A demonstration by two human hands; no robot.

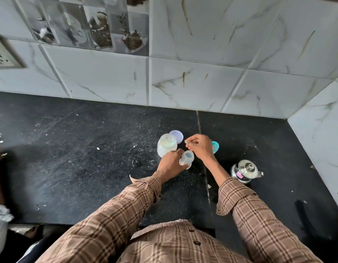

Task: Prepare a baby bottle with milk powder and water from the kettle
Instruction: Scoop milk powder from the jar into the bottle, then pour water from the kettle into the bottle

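Left hand (pixel 171 164) grips baby bottle (pixel 186 159), mouth open upward, tilted on counter (pixel 88 158). Right hand (pixel 199 147), pinched closed just above-right of the mouth; contents not discernible. Powder jar (pixel 166 146) adjacent left.

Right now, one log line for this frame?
left hand: holds bottle, open | right hand: pinched above it | jar: open | kettle: lidded, untouched

Single head-worn view, steeply down over the black counter (pixel 88 158), facing the tiled wall (pixel 183 82).
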